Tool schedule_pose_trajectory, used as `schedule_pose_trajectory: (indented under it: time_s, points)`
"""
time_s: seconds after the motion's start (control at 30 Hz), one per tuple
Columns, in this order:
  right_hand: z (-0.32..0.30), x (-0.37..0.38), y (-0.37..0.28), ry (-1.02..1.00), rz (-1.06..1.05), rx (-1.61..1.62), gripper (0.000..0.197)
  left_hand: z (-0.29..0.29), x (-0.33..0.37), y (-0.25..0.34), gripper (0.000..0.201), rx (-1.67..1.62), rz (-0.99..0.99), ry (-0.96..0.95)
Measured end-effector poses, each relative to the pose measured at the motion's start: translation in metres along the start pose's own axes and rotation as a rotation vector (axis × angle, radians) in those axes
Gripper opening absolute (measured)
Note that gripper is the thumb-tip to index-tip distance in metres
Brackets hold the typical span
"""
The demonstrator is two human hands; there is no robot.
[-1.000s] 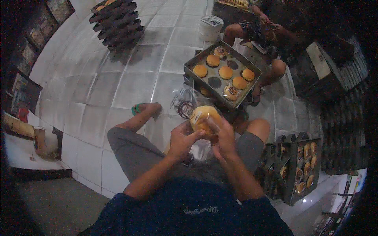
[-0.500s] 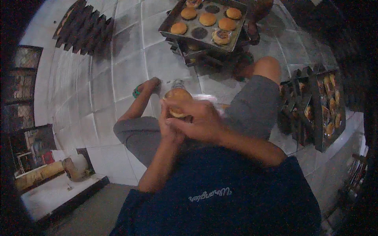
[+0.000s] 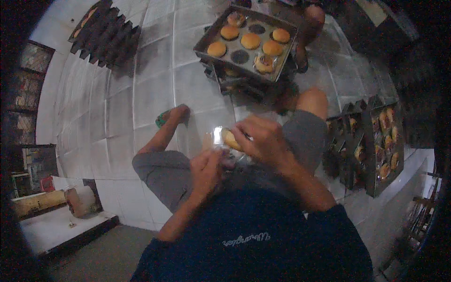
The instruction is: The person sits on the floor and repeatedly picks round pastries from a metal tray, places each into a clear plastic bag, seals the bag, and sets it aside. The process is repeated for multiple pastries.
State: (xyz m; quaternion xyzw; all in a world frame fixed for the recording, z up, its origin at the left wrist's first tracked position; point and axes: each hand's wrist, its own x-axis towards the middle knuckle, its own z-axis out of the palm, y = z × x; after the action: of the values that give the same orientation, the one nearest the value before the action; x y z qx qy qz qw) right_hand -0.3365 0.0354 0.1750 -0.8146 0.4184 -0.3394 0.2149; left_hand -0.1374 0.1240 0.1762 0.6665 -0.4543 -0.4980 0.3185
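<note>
Between the hands [image 3: 264, 142] shows a golden, partly hidden bun [image 3: 230, 139].

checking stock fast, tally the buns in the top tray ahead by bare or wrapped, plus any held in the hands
Bare buns in the tray: 5
Wrapped buns in the tray: 2
Held bun: 1
Total: 8
</note>
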Motion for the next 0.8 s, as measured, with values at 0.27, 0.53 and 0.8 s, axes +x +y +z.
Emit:
schedule_pose_trajectory:
  time_s: [0.27, 0.53, 0.8]
  points:
    - [-0.022, -0.002, -0.062, -0.026, -0.169, 0.225, 0.016, 0.032, 0.094, -0.071, 0.097, -1.648, -0.287, -0.815]
    - [-0.038, -0.051, -0.091, 0.048, 0.085, 0.203, 0.02, 0.034, 0.043, 0.018, 0.084, -1.469, -0.121, -0.876]
    - [-0.022, -0.034, -0.093, -0.15, 0.032, 0.11, 0.023, 0.034, 0.026, 0.038, 0.095, -1.612, 0.101, -0.787]
